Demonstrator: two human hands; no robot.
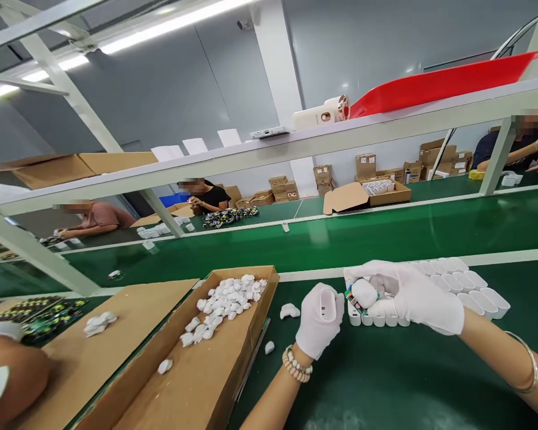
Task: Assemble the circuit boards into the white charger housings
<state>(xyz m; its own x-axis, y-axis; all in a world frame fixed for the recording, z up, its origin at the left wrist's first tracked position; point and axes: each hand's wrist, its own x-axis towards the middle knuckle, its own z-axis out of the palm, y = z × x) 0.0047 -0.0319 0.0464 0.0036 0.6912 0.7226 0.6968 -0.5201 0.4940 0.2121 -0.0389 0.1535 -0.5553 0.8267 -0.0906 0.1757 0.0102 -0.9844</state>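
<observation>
My left hand [312, 334], in a white glove, is closed around a small white oval plastic housing [328, 306] with little slots in its face. Just right of it, the gloved fingers of my right hand [415, 301] pinch a green circuit board [356, 300] with a rounded white part [365, 291] against it. This hand is over rows of white oval housings [491, 301] on the green table, and it hides some of them. Near my left hand lie a curved white piece [290, 310] and a smaller white piece [269, 347].
A shallow cardboard tray [192, 388] at left holds a pile of white pieces [233, 298]. Beyond runs a green conveyor belt [314, 248]. An overhead shelf [233, 152] carries a red sheet [443, 86]. Wired circuit boards [58, 316] and another person's arm [15, 376] are far left.
</observation>
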